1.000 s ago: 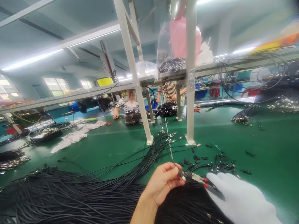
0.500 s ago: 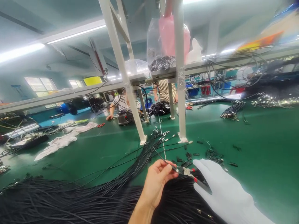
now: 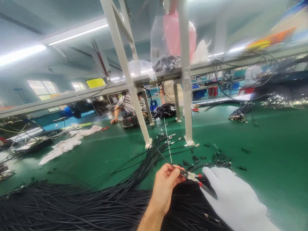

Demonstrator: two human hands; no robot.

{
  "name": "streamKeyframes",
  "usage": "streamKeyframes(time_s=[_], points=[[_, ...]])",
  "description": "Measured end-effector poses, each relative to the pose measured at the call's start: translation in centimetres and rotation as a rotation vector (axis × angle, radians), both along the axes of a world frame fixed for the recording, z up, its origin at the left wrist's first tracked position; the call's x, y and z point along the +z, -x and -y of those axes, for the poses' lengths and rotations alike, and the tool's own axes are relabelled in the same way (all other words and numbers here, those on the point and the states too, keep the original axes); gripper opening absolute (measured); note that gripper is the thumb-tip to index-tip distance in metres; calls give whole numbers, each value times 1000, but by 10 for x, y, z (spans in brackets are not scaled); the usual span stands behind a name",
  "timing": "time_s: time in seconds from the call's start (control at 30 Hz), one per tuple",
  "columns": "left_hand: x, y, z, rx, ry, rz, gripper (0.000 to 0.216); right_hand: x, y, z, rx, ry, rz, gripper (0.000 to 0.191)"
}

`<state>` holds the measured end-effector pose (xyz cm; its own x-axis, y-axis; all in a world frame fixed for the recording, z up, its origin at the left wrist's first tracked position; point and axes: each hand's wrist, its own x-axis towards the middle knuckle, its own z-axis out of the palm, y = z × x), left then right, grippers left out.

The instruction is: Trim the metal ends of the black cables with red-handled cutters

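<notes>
My bare left hand [image 3: 166,184] is closed in a pinch around a black cable [image 3: 161,154] near its end. In a white glove, my right hand [image 3: 232,195] grips pliers [image 3: 192,176] with black handles and red parts by the joint. The handles are spread somewhat apart. The pliers' jaws meet the cable end right at my left fingertips; the exact contact is too small to make out. A thick bundle of black cables [image 3: 141,171] lies beyond my left hand, some with metal ends. Below my hands spreads a large heap of black cables [image 3: 72,207].
Small black pieces [image 3: 220,160] lie scattered on the green table [image 3: 271,144]. Two white frame legs [image 3: 187,112] stand on it. A white cloth [image 3: 69,142] and red-handled scissors [image 3: 105,128] are at the left. People [image 3: 125,104] are beyond the table.
The pliers' jaws have moved in over the cable end, hiding the metal tip seen before. The handles and my gloved fingers look slightly closer together.
</notes>
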<state>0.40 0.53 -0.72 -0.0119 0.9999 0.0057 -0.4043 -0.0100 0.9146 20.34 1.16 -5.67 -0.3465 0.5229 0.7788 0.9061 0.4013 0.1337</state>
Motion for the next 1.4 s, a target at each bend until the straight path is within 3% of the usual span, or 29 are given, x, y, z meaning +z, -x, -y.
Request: streamKeyframes(time_s=[0.2, 0.33, 0.57, 0.8, 0.93, 1.17, 1.4], points=[[2, -3, 4, 13, -14, 41, 29, 1, 4, 9, -69, -28, -2, 24], [6, -2, 6, -26, -57, 51, 27, 2, 8, 16, -105, 85, 4, 25], [1, 3, 3, -50, -87, -44, 28, 3, 9, 14, -27, 279, -103, 24], [-8, 0, -1, 16, -77, -44, 27, -6, 4, 7, -24, 174, -21, 24], [-6, -1, 0, 24, -79, -53, 27, -1, 5, 11, -80, 112, 29, 23], [-7, -6, 0, 143, -38, -97, 29, 7, 4, 5, 9, 36, 60, 20], [-10, -11, 0, 202, -48, -140, 31, 8, 4, 8, -68, -13, 74, 22]])
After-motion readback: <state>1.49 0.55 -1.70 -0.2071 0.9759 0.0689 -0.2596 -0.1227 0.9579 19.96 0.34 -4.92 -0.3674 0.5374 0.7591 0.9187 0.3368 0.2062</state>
